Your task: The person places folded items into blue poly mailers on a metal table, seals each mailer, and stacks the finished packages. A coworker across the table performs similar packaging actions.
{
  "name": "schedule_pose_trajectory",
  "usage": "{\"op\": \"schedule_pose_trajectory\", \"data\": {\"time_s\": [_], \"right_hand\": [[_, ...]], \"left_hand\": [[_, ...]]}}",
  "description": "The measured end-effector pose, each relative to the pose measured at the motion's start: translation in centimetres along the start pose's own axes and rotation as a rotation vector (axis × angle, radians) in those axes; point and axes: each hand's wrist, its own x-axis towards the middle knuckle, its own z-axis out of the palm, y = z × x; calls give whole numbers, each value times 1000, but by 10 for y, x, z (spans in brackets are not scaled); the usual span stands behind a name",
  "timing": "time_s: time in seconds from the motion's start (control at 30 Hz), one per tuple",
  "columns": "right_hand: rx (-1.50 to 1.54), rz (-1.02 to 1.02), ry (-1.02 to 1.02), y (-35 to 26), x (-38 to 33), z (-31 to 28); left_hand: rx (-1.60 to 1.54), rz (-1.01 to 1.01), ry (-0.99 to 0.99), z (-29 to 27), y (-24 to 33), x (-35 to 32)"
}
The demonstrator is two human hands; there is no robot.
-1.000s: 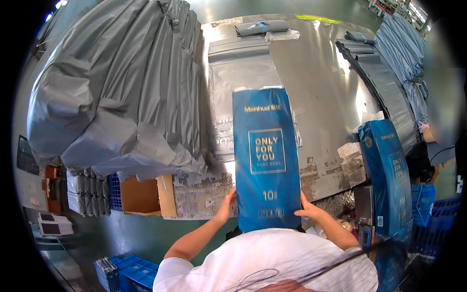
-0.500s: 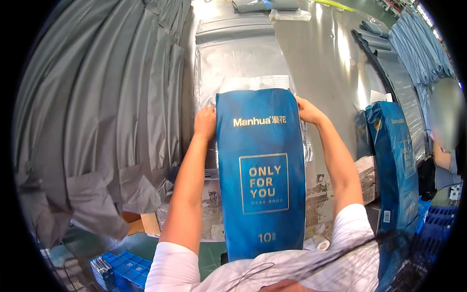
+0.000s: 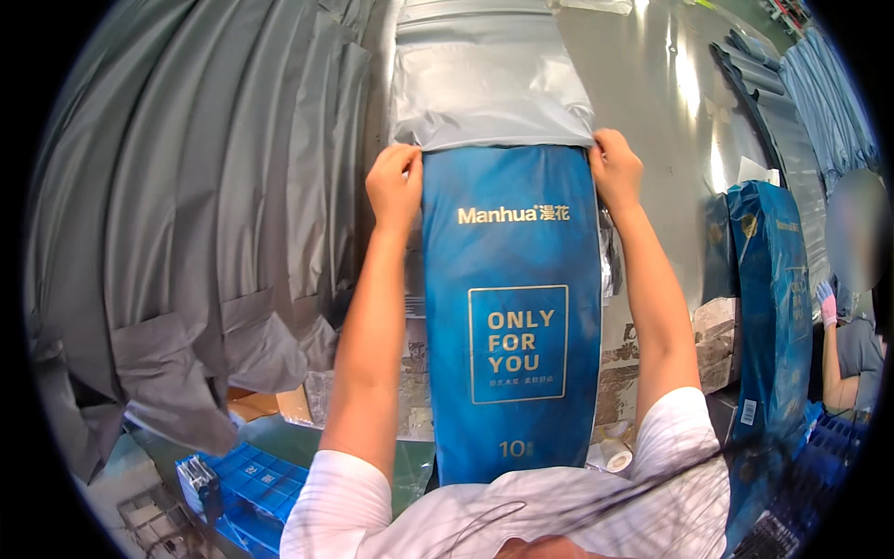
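Note:
A long blue package (image 3: 512, 247) with pale lettering lies lengthwise in front of me, its near end against my white shirt. The mouth of a silver-grey plastic mailing bag (image 3: 491, 88) covers the package's far end. At the left corner of that mouth, my left hand (image 3: 395, 186) is closed on the bag's edge. My right hand (image 3: 616, 172) pinches the edge at the opposite corner. Both hands are beside the package's upper corners, and the fingertips are partly hidden.
Grey plastic bags (image 3: 205, 186) hang overlapped along the left. Another blue package (image 3: 773, 307) stands at the right. A tape roll (image 3: 612, 455) is near the table's front edge, and a blue crate (image 3: 251, 484) sits low at left. A co-worker's gloved hand (image 3: 826, 303) shows far right.
The bag's mouth now comes over the package's far end, which lay uncovered on top before. Both hands have moved up to the mouth's corners. A co-worker's gloved hand has come into view.

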Motion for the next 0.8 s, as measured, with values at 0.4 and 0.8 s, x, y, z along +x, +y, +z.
{"op": "schedule_pose_trajectory", "data": {"time_s": [0.4,0.8], "right_hand": [[-132,384,-537,-34,-69,-24],[315,131,-1613,-112,-325,-207]], "left_hand": [[463,-426,-494,-19,-9,-81],[-85,-480,-1374,-217,99,-319]]}}
